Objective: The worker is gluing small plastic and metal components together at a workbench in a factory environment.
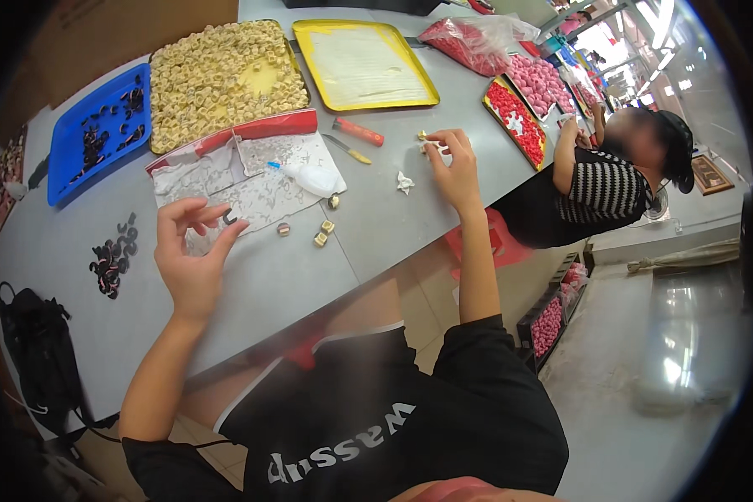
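Note:
My left hand (191, 259) pinches a small black curved piece (227, 216) between thumb and fingers, just above a glue-stained white sheet (217, 188). My right hand (454, 171) is bent down at the table with its fingertips closed around a small pale piece (425, 144); its exact shape is partly hidden by the fingers. A white star-like piece (404, 182) lies beside that hand. Between the hands are a squeeze bottle (314, 179) with a blue tip, a small round piece (284, 228) and cream cube-like pieces (322, 234).
A heap of black curved pieces (109, 263) lies left of my left hand. Behind stand a blue tray (58, 167), a yellow tray (259, 79) full of cream pieces and another yellow tray (364, 67). A knife (356, 155) and red tube (358, 131) lie mid-table. A co-worker (602, 184) sits at right.

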{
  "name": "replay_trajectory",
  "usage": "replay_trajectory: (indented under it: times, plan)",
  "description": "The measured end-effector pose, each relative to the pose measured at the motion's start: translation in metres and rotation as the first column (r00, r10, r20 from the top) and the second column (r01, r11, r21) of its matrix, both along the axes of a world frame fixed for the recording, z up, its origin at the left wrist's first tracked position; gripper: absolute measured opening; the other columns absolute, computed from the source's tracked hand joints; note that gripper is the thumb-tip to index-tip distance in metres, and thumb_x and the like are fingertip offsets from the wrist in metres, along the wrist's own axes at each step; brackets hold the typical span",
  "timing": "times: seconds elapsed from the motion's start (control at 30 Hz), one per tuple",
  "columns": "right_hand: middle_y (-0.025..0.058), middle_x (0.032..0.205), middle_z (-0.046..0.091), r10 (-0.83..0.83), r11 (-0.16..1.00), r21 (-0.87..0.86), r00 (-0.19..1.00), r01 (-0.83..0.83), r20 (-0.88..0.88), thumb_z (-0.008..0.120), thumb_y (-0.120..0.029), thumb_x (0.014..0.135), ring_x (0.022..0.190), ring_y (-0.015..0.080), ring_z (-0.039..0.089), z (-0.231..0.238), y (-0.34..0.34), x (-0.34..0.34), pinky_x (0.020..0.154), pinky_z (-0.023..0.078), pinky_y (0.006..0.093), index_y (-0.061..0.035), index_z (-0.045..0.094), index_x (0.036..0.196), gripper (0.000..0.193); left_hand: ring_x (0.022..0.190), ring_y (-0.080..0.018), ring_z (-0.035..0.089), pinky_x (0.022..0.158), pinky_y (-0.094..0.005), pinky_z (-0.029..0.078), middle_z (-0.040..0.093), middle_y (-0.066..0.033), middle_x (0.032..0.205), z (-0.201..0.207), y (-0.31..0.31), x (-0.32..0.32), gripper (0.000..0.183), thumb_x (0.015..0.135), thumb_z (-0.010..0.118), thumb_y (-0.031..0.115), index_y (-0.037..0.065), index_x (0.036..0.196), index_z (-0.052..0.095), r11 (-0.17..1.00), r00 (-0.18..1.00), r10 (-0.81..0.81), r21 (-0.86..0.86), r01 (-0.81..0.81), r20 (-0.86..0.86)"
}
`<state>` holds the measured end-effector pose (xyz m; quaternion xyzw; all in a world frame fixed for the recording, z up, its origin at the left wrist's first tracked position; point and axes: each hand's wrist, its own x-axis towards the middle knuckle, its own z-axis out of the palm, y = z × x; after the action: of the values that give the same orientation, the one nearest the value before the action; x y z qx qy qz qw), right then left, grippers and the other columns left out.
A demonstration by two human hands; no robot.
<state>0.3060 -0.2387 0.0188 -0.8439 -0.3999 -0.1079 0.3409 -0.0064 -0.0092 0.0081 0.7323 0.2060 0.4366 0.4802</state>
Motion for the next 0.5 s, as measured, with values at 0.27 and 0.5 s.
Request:
replay_trajectory:
  times: [0.27, 0.5]
  plan:
    - [0.0138, 0.104, 0.062, -0.015, 0.998, -0.052, 0.993, 0.021, 0.12, 0.06, -0.004, 0.088, 0.096, 0.0275, 0.059, -0.02, -0.003, 0.012, 0.081, 0.051, 0.0338, -0.0015, 0.063, 0.106, 0.018, 0.08, -0.0125, 0.055, 0.075, -0.0261, 0.042, 0.069, -0.0063, 0.092, -0.001, -0.001, -0.005, 0.048, 0.07, 0.083, 0.002, 0.005, 0.107, 0.053, 0.999, 1.0, 0.009, -0.032, -0.01, -0.018]
    - [0.0177, 0.1, 0.063, -0.05, 0.998, 0.035, 0.998, 0.051, -0.032, 0.059, -0.002, 0.087, 0.096, 0.0347, 0.059, -0.019, -0.005, 0.011, 0.085, 0.047, 0.0409, 0.0004, 0.063, 0.104, 0.017, 0.08, -0.0126, 0.055, 0.075, -0.0261, 0.042, 0.069, -0.0066, 0.092, 0.001, 0.0, -0.004, 0.047, 0.07, 0.083, 0.002, 0.005, 0.106, 0.053, 0.999, 1.0, -0.005, -0.036, 0.004, -0.024]
